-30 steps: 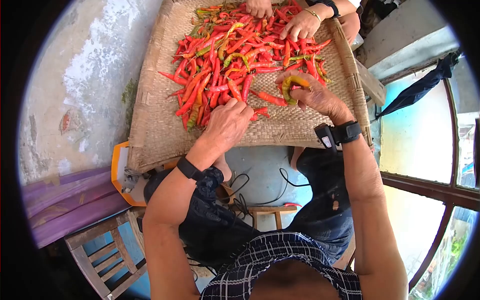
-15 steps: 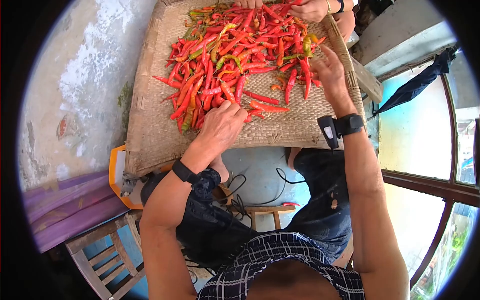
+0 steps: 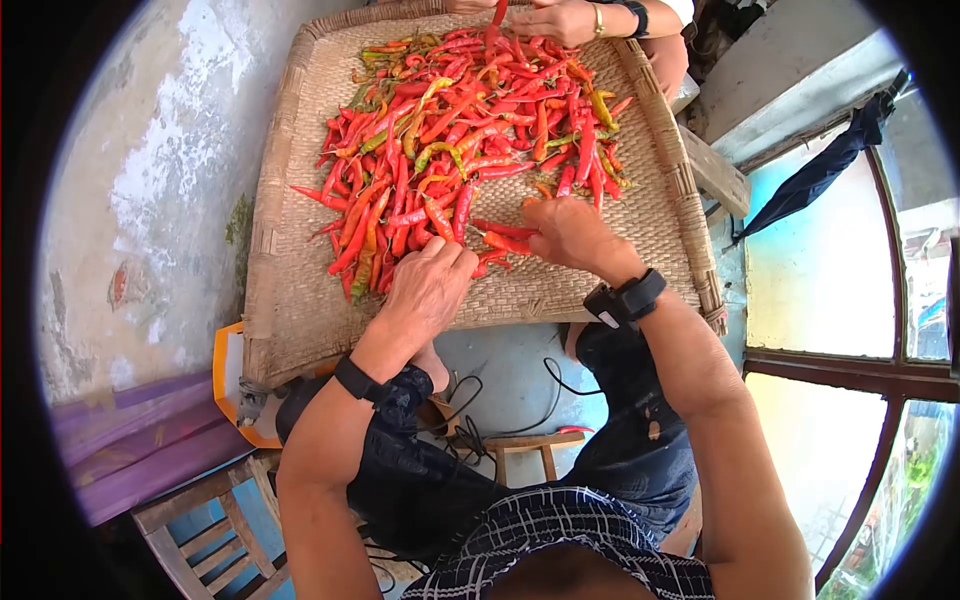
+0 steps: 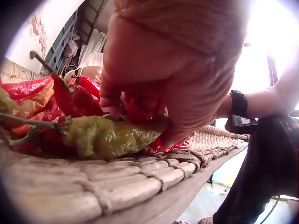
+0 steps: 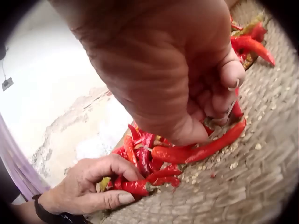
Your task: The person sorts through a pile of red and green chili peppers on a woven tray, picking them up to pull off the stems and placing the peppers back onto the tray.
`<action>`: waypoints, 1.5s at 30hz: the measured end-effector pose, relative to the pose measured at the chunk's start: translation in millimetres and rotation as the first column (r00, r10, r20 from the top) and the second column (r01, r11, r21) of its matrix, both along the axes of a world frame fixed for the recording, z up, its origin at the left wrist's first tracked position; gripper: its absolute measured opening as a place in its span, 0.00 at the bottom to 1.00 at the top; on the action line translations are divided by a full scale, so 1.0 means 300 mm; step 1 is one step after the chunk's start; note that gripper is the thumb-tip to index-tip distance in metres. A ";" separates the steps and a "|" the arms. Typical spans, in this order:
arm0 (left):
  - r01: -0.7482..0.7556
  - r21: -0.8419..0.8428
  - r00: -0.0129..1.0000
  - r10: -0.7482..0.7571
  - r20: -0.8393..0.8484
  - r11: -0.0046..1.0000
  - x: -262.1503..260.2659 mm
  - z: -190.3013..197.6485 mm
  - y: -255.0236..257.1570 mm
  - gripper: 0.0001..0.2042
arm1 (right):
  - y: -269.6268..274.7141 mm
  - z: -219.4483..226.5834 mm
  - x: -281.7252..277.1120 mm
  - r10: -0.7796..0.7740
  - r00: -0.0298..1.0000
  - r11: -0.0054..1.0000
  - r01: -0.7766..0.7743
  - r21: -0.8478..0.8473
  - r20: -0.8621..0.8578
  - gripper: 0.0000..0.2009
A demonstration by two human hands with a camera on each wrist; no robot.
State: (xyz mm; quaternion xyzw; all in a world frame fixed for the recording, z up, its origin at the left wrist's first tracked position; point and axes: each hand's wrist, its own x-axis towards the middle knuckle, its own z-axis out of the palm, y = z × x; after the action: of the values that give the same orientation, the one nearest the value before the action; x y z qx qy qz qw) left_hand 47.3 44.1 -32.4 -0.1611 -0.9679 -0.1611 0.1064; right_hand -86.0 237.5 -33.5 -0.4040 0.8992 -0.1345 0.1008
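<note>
Red, orange and green chilies (image 3: 500, 130) lie heaped on a woven tray (image 3: 330, 345). At the heap's near edge, my left hand (image 3: 428, 288) pinches a red chili (image 5: 135, 187), its thumb and fingers around it in the right wrist view. In the left wrist view a wrinkled green chili (image 4: 110, 135) lies beside the left hand (image 4: 173, 65). To the right, my right hand (image 3: 578, 238) reaches down with curled fingers and thumb at a long red chili (image 5: 217, 141) on the weave. The right palm (image 5: 159, 70) partly hides this grip.
Another person's hands (image 3: 560, 20) are at the tray's far edge. A peeling wall (image 3: 140, 200) stands left, a window (image 3: 820, 260) right. Below are a small wooden stool (image 3: 525, 442), black cables (image 3: 465, 400) and a wooden chair (image 3: 205, 525). Pale seeds (image 5: 233, 165) dot the weave.
My right hand released the yellow-green chili at the heap's right side, then came back left and down to a red chili. The left hand stays at the near edge. The other person's hands moved farther away.
</note>
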 end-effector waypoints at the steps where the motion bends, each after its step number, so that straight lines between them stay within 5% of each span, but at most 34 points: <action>1: 0.003 -0.002 1.000 -0.003 0.003 1.000 -0.001 0.000 -0.001 0.08 | 0.013 0.014 -0.011 0.000 1.000 1.000 0.000 0.001 0.002 0.09; 4: -0.002 -0.003 1.000 0.002 0.013 1.000 0.005 0.001 -0.005 0.09 | 0.062 0.061 -0.073 0.043 0.991 0.987 -0.023 -0.157 0.126 0.12; 7: -0.013 -0.011 1.000 0.013 0.021 1.000 0.005 -0.002 -0.001 0.10 | 0.090 0.085 -0.123 -0.082 0.947 0.909 0.199 -0.367 0.311 0.12; 9: -0.022 -0.019 0.999 0.023 0.027 1.000 0.004 -0.006 0.000 0.10 | 0.093 0.083 -0.134 -0.427 0.904 0.728 0.347 -0.591 0.004 0.13; 12: -0.033 -0.039 0.999 0.033 0.001 0.999 -0.002 -0.019 0.003 0.10 | 0.079 0.060 -0.094 -0.276 0.958 0.873 0.214 -0.438 -0.081 0.15; 13: -0.020 -0.046 1.000 0.020 -0.003 0.999 -0.003 -0.018 0.003 0.09 | 0.073 0.049 -0.072 -0.036 0.996 0.905 0.069 -0.421 0.086 0.15; 14: -0.009 -0.055 1.000 0.008 -0.007 0.998 -0.003 -0.018 0.001 0.09 | 0.062 0.033 -0.043 -0.033 0.995 0.905 0.069 -0.420 0.093 0.15; 16: -0.008 -0.054 1.000 0.008 -0.005 0.998 0.000 -0.012 0.000 0.09 | 0.031 0.002 0.017 0.221 0.975 0.974 -0.220 -0.047 0.028 0.13; 26: 0.042 -0.012 0.998 -0.043 -0.044 0.999 0.004 -0.026 -0.010 0.05 | 0.035 0.007 -0.008 0.219 0.975 0.972 -0.214 -0.096 0.046 0.07; 29: 0.043 -0.037 0.998 -0.045 -0.051 0.998 0.006 -0.023 -0.010 0.05 | 0.061 0.073 -0.067 0.041 0.988 0.981 -0.011 -0.192 0.152 0.09; 31: 0.044 -0.035 0.997 -0.046 -0.059 0.998 0.005 -0.025 -0.010 0.05 | 0.065 0.084 -0.096 -0.351 0.936 0.829 0.300 -0.472 -0.021 0.12; 32: 0.046 -0.034 0.996 -0.049 -0.068 0.998 0.003 -0.026 -0.011 0.05 | 0.065 0.078 -0.094 -0.350 0.937 0.829 0.299 -0.472 -0.020 0.12; 34: 0.048 -0.034 0.996 -0.050 -0.077 0.998 -0.001 -0.028 -0.012 0.05 | 0.042 0.095 -0.054 -0.254 0.962 0.863 0.179 -0.472 -0.100 0.14; 35: 0.052 -0.032 0.995 -0.054 -0.085 0.998 -0.001 -0.030 -0.012 0.05 | 0.033 0.103 -0.011 -0.124 0.984 0.894 0.167 -0.416 0.129 0.16; 37: 0.054 -0.028 0.995 -0.057 -0.082 0.998 -0.002 -0.030 -0.012 0.06 | -0.001 0.059 0.045 0.197 0.961 0.947 -0.137 -0.290 0.192 0.14; 40: 0.059 -0.027 0.994 -0.061 -0.088 0.998 -0.003 -0.031 -0.011 0.07 | -0.040 0.014 0.120 0.284 0.955 0.955 -0.272 -0.119 0.091 0.11; 45: 0.036 0.000 0.997 -0.036 -0.068 0.999 -0.001 -0.024 -0.008 0.09 | -0.019 0.056 0.068 0.335 0.930 0.933 -0.306 -0.189 0.151 0.07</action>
State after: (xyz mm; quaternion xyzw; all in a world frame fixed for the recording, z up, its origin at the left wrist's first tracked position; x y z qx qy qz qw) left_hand 46.9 41.8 -39.6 -0.1840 -0.9606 -0.1578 0.1362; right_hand -65.6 231.8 -16.8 -0.5387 0.7940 -0.2250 0.1696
